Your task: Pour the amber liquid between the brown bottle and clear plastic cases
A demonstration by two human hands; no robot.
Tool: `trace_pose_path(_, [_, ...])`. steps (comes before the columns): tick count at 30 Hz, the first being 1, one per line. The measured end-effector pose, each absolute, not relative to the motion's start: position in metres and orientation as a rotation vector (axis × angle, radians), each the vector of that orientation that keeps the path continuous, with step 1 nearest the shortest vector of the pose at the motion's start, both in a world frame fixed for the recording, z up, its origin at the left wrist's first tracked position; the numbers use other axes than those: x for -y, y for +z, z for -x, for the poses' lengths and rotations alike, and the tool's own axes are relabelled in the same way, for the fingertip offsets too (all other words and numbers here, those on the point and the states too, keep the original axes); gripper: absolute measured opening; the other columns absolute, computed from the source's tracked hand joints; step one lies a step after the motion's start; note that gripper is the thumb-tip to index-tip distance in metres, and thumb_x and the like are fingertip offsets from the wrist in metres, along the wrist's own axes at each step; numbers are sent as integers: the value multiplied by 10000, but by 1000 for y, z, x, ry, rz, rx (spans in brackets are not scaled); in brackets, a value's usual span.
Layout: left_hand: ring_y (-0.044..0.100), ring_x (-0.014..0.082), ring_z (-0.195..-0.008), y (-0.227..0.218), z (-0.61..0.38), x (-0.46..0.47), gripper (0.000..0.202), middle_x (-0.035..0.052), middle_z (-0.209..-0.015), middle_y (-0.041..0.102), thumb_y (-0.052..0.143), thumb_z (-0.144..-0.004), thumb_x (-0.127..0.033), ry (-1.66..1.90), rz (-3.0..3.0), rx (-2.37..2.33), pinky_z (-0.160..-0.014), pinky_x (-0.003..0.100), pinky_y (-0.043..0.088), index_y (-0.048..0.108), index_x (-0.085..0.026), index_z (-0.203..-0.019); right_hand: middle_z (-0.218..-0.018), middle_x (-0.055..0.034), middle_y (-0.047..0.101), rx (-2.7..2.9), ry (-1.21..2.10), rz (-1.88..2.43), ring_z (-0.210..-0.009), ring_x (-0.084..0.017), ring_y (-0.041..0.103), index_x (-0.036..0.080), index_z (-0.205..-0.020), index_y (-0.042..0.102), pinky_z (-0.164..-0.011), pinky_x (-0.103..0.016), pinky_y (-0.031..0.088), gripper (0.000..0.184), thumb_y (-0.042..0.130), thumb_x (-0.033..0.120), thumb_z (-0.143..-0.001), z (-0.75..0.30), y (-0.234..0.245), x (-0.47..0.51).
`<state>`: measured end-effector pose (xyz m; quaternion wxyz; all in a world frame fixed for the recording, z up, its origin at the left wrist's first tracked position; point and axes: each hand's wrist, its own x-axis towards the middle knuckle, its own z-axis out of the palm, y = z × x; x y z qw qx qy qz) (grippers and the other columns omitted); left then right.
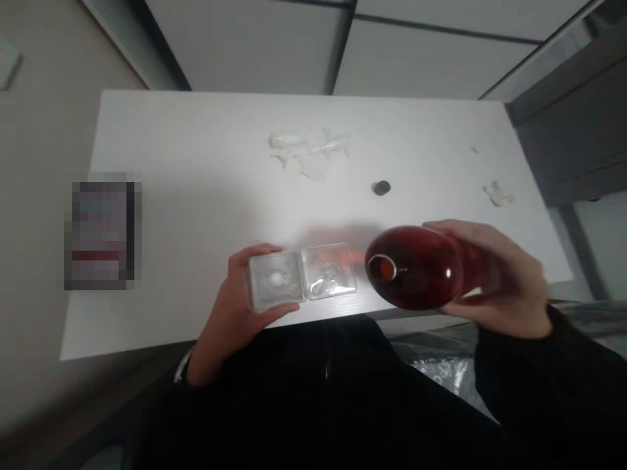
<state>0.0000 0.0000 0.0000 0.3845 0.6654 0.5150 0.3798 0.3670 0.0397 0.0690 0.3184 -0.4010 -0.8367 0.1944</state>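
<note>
My left hand (240, 297) holds a clear plastic two-compartment case (302, 277) from below, with its fingers curling over the near corner. Something small and pale lies in each compartment, too blurred to name. My right hand (507, 281) grips a dark red glass bottle (416, 267) around its body. The bottle lies tilted, its round open mouth facing left towards the case and a few centimetres from it.
The white table (196, 196) holds crumpled translucent white scraps (308, 153), a small dark round cap (382, 188) and a white scrap (498, 193). A pixelated, blurred flat object (102, 235) lies at the left edge. Grey cabinetry (573, 124) stands at the right.
</note>
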Motion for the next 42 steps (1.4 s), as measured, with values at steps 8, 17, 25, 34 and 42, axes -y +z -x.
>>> trace_pose_path(8, [448,364,-1503,3,4,-1,867,162,-1568,452,828,-817,-645,1097,-1880,-1309,-1256,630,366,412,-291,-1490,-1481,-158,560,1515,670,1300,-1400,-418,567,312,-1510,431,-1174,-698,467,935,825,701,-756,-352,-16,-38])
trace_pose_path(17, [472,395,-1483,75,-37,-1,519,108,-1567,530,792,-908,-490,740,-2659,-1319,-1244,659,369,622,-348,-1377,-1415,-150,628,1494,815,1222,-1289,-389,644,288,-1451,486,-1089,-637,540,862,904,536,-739,-343,-14,-39])
trace_pose_path(25, [490,399,-1490,88,-59,-11,457,127,-1603,524,768,-918,-529,567,-2824,-1228,-1245,684,369,660,-316,-1307,-1387,-172,653,1526,890,1200,-1177,-387,696,254,-1470,464,-1025,-630,561,863,877,528,-763,-342,-10,-41])
trace_pose_path(34, [598,312,-1365,89,-24,-7,381,120,-1442,619,707,-983,-388,992,-2540,-1528,-1145,527,511,579,-257,-1317,-1399,-175,648,1520,759,1258,-1291,-404,650,249,-1475,459,-1105,-632,516,846,869,513,-784,-355,-17,-38])
trace_pose_path(42, [677,290,-1200,95,-9,-77,352,115,-1315,692,562,-1017,-463,525,-2378,-1646,-1071,476,542,613,-209,-1257,-1523,-211,554,1502,750,1394,-1407,-402,570,213,-1563,387,-1203,-649,433,929,857,508,-818,-375,-23,-20])
